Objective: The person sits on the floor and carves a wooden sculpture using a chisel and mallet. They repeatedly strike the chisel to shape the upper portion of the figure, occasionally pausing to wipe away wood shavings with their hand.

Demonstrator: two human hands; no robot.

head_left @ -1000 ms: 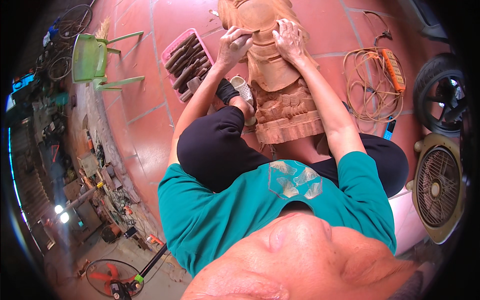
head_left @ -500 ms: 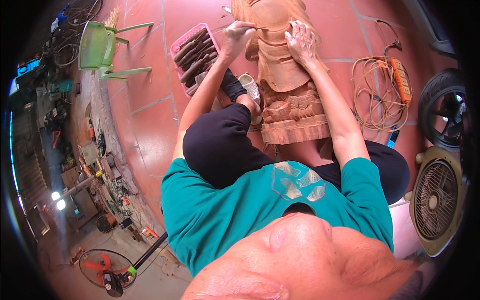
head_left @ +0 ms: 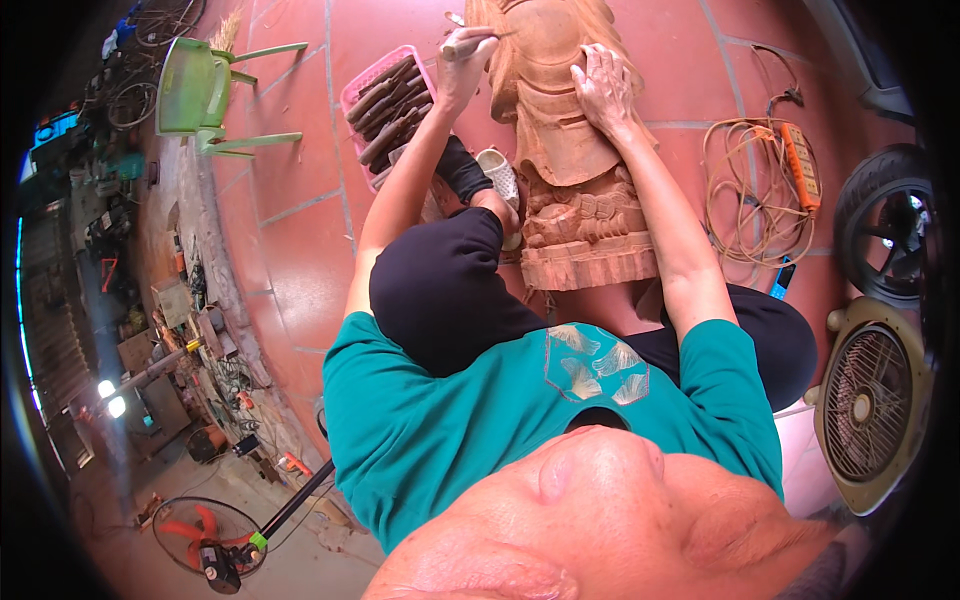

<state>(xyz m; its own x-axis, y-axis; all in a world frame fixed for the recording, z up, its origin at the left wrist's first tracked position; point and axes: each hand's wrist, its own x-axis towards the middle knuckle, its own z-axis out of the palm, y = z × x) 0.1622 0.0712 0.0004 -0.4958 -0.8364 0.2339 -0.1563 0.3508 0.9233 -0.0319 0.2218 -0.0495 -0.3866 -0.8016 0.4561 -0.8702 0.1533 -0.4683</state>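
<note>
Wooden carving (head_left: 572,155) under spread right fingers (head_left: 603,63); left fingers (head_left: 487,44), shifted slightly outward, pinch a tool (head_left: 461,49).

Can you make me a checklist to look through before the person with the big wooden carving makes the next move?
1. Left hand gripping the thin tool: ok.
2. Right hand laid on the wooden carving: ok.
3. Right hand away from the tool's tip: ok, there is a gap between them.
4. Tip touching the wood: cannot tell, it is too small to see.
5. Other tools in the pink basket: ok, heaped together.
6. Cord by the orange power strip neatly wound: not ok, it lies in loose loops.
</note>
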